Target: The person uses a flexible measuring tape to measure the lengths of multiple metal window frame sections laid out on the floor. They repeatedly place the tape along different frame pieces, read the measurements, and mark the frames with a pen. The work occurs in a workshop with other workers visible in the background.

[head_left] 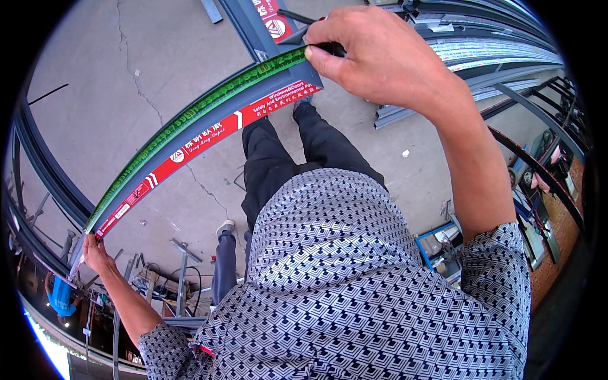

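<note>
A green measuring tape (183,120) is stretched along a long grey profile (209,120) faced with a red printed strip (209,136). Both look curved in this view. My right hand (386,60) is closed at the upper right end, with thumb and fingers pinching the tape. A thin dark stick, perhaps a pen (294,16), juts out from its fingers, and a black piece (332,48) shows between them. At the far left end, my left hand (96,254) is closed around the profile's end by the tape; its fingers are small and partly hidden.
Long grey profiles (494,54) are stacked at the upper right. Dark frame bars (47,158) stand at the left. A person in a blue shirt (60,296) is at the lower left. Another trouser leg (225,266) stands beside me. A blue-edged tray (437,244) lies at the right.
</note>
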